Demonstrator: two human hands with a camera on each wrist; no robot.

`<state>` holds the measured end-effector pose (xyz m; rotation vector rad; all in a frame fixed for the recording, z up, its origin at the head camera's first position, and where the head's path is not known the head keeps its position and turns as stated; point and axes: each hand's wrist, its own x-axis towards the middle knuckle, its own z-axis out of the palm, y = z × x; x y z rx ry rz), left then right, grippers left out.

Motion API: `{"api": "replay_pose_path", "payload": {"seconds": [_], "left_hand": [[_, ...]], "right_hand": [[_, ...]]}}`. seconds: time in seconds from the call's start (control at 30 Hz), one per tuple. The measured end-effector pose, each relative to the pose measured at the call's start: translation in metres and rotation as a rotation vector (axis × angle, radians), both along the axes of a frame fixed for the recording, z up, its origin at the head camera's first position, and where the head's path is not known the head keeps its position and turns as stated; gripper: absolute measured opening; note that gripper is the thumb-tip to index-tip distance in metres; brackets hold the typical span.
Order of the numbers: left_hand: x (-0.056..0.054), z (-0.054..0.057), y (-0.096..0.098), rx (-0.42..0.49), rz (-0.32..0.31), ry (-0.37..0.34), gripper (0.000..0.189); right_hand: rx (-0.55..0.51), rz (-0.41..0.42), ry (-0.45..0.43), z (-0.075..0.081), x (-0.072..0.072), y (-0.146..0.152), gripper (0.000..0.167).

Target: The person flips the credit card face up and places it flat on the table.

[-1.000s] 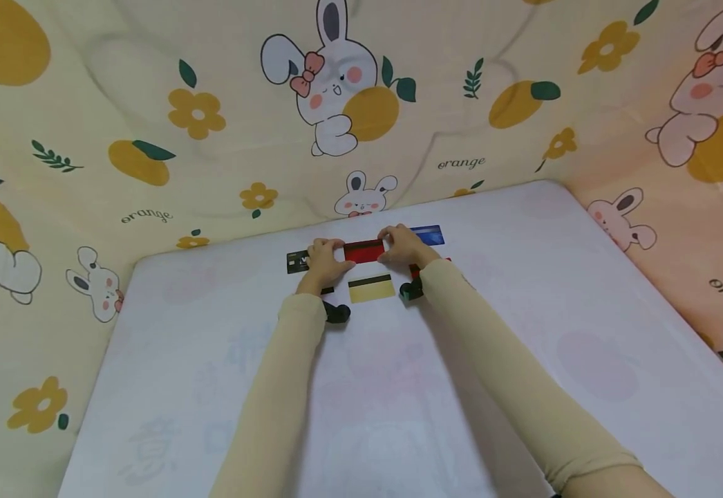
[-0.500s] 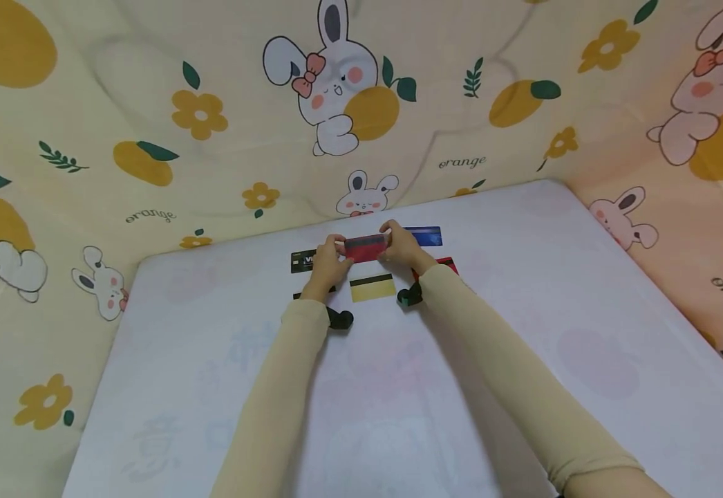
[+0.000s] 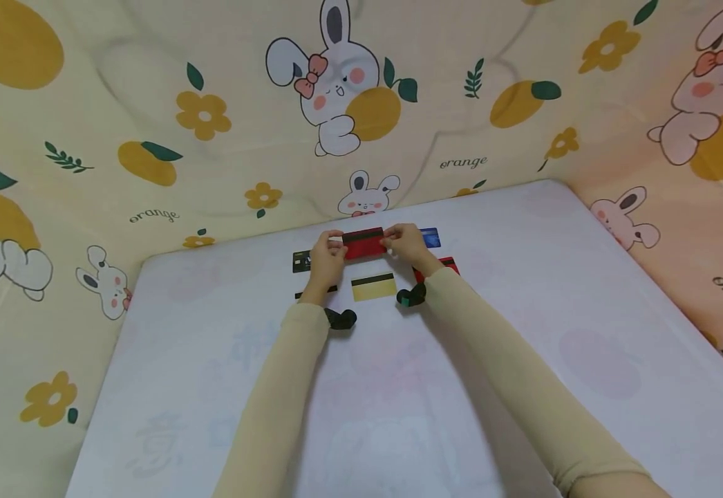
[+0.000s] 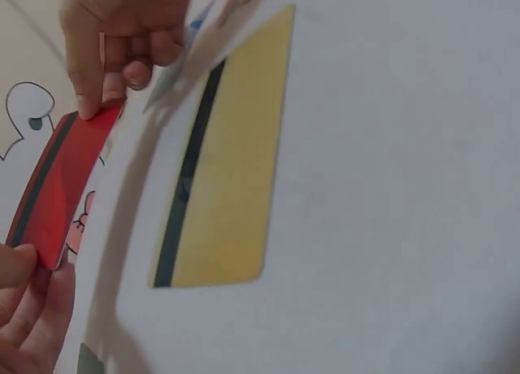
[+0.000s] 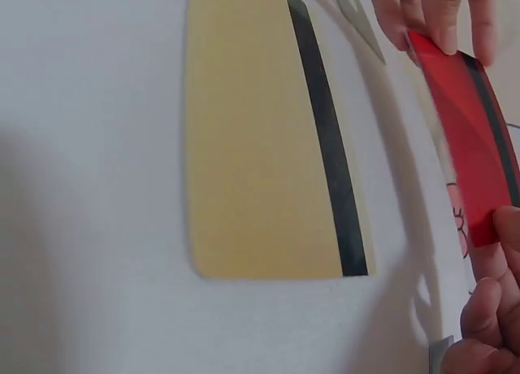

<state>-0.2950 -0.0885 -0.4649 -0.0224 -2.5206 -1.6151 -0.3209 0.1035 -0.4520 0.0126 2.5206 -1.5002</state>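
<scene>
Mid-frame in the head view, the left hand and right hand both pinch a red card.

Cloth-walled nook; bunny-print cloth

Cards: 6. 2 red (upper red card, lower red card), 1 blue card, 1 black card, 1 gold card, 1 mostly hidden card. Grips: 2 bare hands, left grip, right grip. Sleeves: 2. Black wrist devices: 2. Worktop: 1. Printed rabbits, head view: 6, cut-off ones included.
</scene>
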Motion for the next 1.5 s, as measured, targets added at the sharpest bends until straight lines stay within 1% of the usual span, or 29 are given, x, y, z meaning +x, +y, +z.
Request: {"api": "replay_pose_path", "payload": {"seconds": [0.13,0.17,0.3,0.4,0.53,0.67,0.9,1.1,1.2,1.33,1.4,1.5], "left_hand": [[0.001,0.002,0.001,0.042,0.029,-0.001,0.028],[0.001,0.004,0.001,0.034,0.031,-0.018,0.030],[0.004,0.008,0.003,0.012,0.050,-0.025,0.031],[0.006,0.010,0.004,0.015,0.066,-0.020,0.032],[0.008,0.013,0.003,0.041,0.068,-0.014,0.032],[0.008,0.014,0.002,0.052,0.061,-0.032,0.032],[0.009,0.017,0.000,0.073,0.074,-0.042,0.033],[0.010,0.015,-0.001,0.092,0.077,-0.019,0.031],[0.013,0.016,0.000,0.075,0.084,0.012,0.025],[0.019,0.020,0.005,0.039,0.091,0.050,0.018],[0.021,0.021,0.007,0.022,0.096,0.054,0.018],[0.024,0.023,0.011,0.033,0.102,0.046,0.018]], "right_hand": [[-0.024,-0.032,-0.029,-0.004,0.005,0.001,0.029],[-0.033,-0.044,-0.037,-0.005,0.007,0.001,0.029],[-0.072,-0.076,-0.048,-0.004,0.013,0.001,0.027],[-0.110,-0.088,-0.065,-0.001,0.015,0.000,0.026],[-0.151,-0.094,-0.102,0.000,0.015,0.000,0.026],[-0.173,-0.114,-0.130,-0.002,0.015,0.000,0.027],[-0.210,-0.124,-0.120,0.000,0.016,-0.002,0.027],[-0.242,-0.154,-0.117,0.007,0.019,-0.004,0.026],[-0.229,-0.164,-0.100,0.008,0.019,-0.005,0.025],[-0.221,-0.175,-0.083,0.009,0.018,-0.006,0.024],[-0.217,-0.182,-0.080,0.009,0.019,-0.007,0.024],[-0.211,-0.183,-0.071,0.009,0.022,-0.009,0.025]]}}
